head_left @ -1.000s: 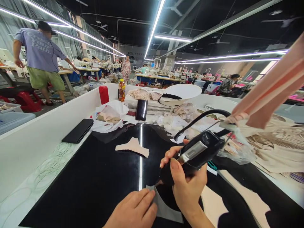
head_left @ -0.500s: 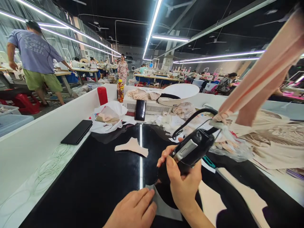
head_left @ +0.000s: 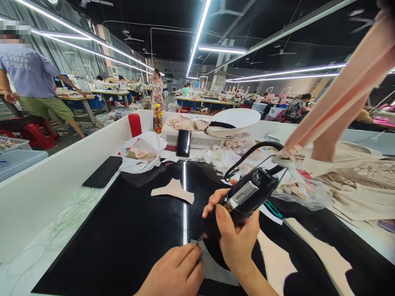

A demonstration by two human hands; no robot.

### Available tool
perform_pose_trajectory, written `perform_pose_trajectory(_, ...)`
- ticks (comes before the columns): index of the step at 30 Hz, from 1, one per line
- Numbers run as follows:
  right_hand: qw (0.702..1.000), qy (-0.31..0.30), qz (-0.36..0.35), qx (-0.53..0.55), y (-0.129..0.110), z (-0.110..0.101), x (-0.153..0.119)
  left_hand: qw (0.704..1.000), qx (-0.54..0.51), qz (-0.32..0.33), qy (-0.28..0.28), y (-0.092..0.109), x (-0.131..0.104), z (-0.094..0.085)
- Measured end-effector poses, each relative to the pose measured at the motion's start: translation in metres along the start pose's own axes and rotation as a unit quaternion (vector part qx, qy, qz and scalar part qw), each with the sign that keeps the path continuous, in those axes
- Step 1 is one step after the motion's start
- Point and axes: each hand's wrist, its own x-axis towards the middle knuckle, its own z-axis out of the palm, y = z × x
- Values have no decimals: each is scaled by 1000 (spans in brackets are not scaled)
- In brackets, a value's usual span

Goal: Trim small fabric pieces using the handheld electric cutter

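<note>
The right hand is gripping a black tool, with the thumb closing along the near side and fingers wrapping the far side. The left hand is lying just left of it, fingers held together, bearing on a grey piece; whether the fingertips are pinching or only pressing, one cannot tell. The grey piece is lying on the bench, between the two hands.

Hazard 1: the tool's lower end is pointing close to the left fingertips; a slip of the right hand may be bringing it into contact with them.

Hazard 2: the left hand is bearing on one end only; uneven pressure may be letting the grey piece pivot.

Hazard 3: a fabric strip is hanging above right of the right hand; any pull there may be tilting the tool.
</note>
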Motion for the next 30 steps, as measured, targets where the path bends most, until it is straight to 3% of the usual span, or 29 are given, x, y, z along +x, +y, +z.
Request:
perform_pose_trajectory(13, 1000, -6, 16, 26, 0, 5, 0, 1000, -1, 3, -15, 1, -4, 2)
perform_pose_trajectory(19, 1000, -9, 15, 9, 5, 6, -1, 1000, -5, -7, 9, 2, -5, 4)
perform_pose_trajectory(25, 1000, 0, 15, -2, 5, 7, -1, 1000, -7, 3, -23, 1, -10, 9)
perform_pose_trajectory(30, 1000, 3, 13, 9, -7, -2, 5, 999, -20, -2, -40, 2, -8, 2)
